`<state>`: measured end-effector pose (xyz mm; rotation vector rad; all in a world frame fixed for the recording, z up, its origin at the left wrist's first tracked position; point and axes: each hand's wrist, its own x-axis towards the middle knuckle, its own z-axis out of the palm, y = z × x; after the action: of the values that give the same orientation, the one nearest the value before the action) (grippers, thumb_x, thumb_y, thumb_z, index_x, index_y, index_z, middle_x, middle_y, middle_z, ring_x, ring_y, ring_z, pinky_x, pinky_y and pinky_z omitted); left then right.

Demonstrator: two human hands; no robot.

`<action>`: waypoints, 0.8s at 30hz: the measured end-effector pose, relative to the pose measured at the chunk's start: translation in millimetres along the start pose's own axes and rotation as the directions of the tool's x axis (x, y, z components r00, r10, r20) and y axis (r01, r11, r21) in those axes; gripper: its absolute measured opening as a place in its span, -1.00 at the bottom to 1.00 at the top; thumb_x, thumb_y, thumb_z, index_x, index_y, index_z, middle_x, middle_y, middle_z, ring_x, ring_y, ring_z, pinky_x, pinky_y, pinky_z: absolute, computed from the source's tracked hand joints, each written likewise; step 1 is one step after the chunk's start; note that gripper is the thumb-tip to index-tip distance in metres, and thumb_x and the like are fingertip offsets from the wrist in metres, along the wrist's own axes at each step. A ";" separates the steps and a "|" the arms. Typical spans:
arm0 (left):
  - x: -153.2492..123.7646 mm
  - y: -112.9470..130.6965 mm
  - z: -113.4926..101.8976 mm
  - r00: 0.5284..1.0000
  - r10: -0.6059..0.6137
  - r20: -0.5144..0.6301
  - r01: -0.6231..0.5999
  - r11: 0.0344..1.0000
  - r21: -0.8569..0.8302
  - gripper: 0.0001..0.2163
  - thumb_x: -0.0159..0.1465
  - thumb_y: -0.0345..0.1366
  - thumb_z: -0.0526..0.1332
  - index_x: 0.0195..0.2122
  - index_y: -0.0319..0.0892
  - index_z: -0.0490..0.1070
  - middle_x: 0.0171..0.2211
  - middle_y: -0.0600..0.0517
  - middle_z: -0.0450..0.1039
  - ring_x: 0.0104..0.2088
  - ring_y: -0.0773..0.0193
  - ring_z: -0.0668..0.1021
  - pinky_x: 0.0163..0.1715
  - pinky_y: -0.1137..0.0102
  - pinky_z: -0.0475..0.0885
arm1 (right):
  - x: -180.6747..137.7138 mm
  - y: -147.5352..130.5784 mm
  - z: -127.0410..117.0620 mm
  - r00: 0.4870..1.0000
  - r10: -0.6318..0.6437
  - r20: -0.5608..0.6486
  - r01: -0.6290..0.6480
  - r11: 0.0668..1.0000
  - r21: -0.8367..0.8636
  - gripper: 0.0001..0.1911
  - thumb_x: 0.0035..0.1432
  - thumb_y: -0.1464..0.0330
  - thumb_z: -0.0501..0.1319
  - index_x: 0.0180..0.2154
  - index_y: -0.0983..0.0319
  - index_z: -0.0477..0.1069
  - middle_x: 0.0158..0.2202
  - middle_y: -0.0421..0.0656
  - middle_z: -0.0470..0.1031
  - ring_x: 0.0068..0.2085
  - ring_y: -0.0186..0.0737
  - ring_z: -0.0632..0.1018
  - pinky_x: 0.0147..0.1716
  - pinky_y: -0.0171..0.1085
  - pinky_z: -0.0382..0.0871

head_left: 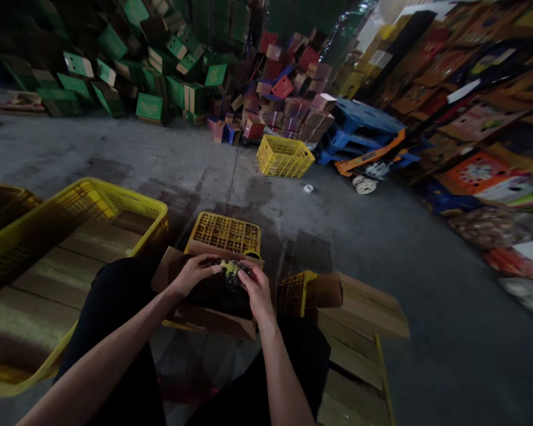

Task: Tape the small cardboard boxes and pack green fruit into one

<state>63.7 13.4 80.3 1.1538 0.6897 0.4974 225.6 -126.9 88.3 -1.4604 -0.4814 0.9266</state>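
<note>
My left hand [198, 273] and my right hand [256, 290] come together over an open cardboard box [211, 319] between my knees. Held by the fingertips of both is a dark, shiny clump with a yellow-green part [229, 268]; it looks like a bunch of dark grapes, but the dim light hides its exact kind. My left thumb and fingers pinch its left side, while my right fingers close on its right side. The box's flaps are folded outward. Deep shadow covers what lies inside it.
Left of me, a large yellow crate [160, 216] holds closed cartons; another yellow crate [226, 228] stands beyond my box. Cartons [359, 349] lie at my right. Farther off are a yellow basket [284, 157], an orange pallet jack [373, 157], blue pallets [364, 118] and heaped boxes [151, 106].
</note>
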 end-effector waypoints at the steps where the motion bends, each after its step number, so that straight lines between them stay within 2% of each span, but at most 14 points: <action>1: 0.1 -0.7 -0.5 1.000 0.000 -0.008 0.000 1.000 -0.024 -0.47 0.00 -0.07 0.55 -0.04 -0.22 0.59 -0.09 -0.11 0.64 -0.07 0.01 0.62 0.00 0.24 0.45 | -0.4 -1.2 -0.1 1.000 -0.006 0.014 0.006 1.000 0.006 -0.54 0.03 0.12 0.45 -0.03 0.09 0.57 -0.09 -0.16 0.64 -0.07 -0.06 0.61 -0.08 -0.17 0.51; 5: 0.1 -2.0 -1.2 0.999 -0.046 -0.028 0.041 0.987 -0.156 -0.48 -0.02 -0.12 0.57 -0.06 -0.20 0.59 -0.11 -0.08 0.64 -0.12 0.10 0.62 -0.04 0.29 0.46 | -1.8 -6.2 -0.2 0.999 -0.006 0.040 0.006 1.000 -0.009 -0.55 0.12 0.07 0.39 0.02 0.08 0.57 0.02 -0.15 0.61 0.01 -0.02 0.59 -0.03 -0.15 0.49; 10: -2.1 -0.4 1.6 0.994 -0.099 -0.039 0.085 0.958 -0.272 -0.58 0.00 -0.10 0.56 -0.17 -0.20 0.61 -0.17 -0.05 0.63 -0.19 0.18 0.61 -0.12 0.36 0.47 | -2.3 -7.3 -1.4 0.999 -0.045 0.006 0.045 0.994 -0.096 -0.60 0.16 0.03 0.34 -0.05 0.08 0.62 -0.01 -0.15 0.63 0.04 0.03 0.58 0.03 -0.10 0.45; 15: -2.1 -1.4 3.4 0.997 -0.047 -0.058 0.034 0.977 -0.212 -0.66 0.03 -0.06 0.54 -0.39 -0.21 0.56 -0.38 0.04 0.57 -0.34 0.29 0.56 -0.22 0.42 0.45 | -2.5 -3.9 -3.0 0.997 -0.082 -0.005 0.082 0.994 -0.073 -0.61 0.16 0.03 0.34 -0.05 0.07 0.62 0.01 -0.15 0.63 0.06 0.04 0.58 0.07 -0.07 0.44; 19: -0.1 -2.1 1.9 0.997 0.034 -0.070 -0.044 0.989 -0.140 -0.68 0.09 -0.05 0.50 -0.44 -0.21 0.53 -0.45 0.07 0.52 -0.41 0.33 0.51 -0.31 0.46 0.42 | -0.5 -1.1 -3.1 0.996 -0.083 -0.026 0.083 0.997 0.001 -0.64 0.14 0.05 0.36 -0.09 0.07 0.65 -0.01 -0.15 0.64 0.08 0.05 0.57 0.09 -0.06 0.43; 24: 1.9 -1.2 1.1 0.992 0.066 -0.103 -0.081 0.986 -0.146 -0.68 0.11 -0.05 0.49 -0.44 -0.20 0.51 -0.48 0.09 0.49 -0.45 0.35 0.47 -0.36 0.46 0.39 | 3.9 3.7 1.9 0.993 0.017 -0.117 0.007 0.980 0.200 -0.62 -0.01 0.08 0.46 -0.17 0.13 0.66 -0.09 -0.10 0.66 -0.04 0.04 0.62 -0.11 -0.09 0.53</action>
<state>65.8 13.5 79.0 1.0208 0.6840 0.6612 225.6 -123.2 84.0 -1.3249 -0.2888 0.8609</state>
